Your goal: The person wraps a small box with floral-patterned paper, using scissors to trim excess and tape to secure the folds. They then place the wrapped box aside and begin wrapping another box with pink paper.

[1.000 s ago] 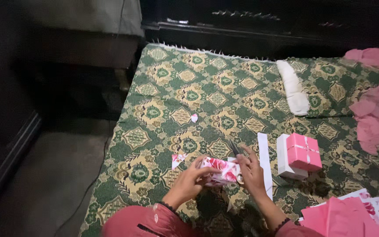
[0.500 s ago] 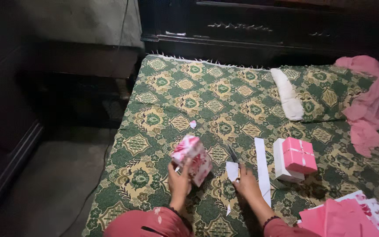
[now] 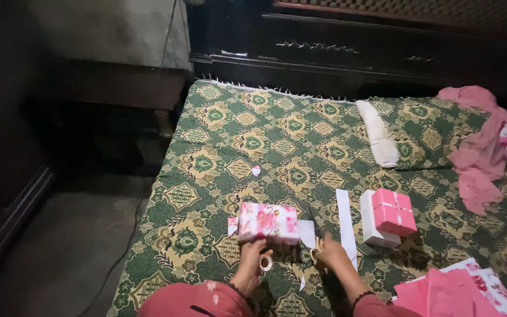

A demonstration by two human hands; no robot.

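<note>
Wrapped box [image 3: 269, 222] glossy floral paper, rectangular | left hand [image 3: 253, 253] grip clamps tape roll [image 3: 265, 262] | right hand [image 3: 331, 252] grip clamps scissors [image 3: 314, 235]

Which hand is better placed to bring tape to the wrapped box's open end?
Probably the left hand: it holds the tape roll right below the floral wrapped box. The right hand is off the box's right end, at the scissors, near the white paper strip.

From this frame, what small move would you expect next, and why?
Probably pulling tape off the roll at the left hand: the wrapped box lies just above it, a paper flap sticks out at its right end, and the right hand holds scissors.
</note>
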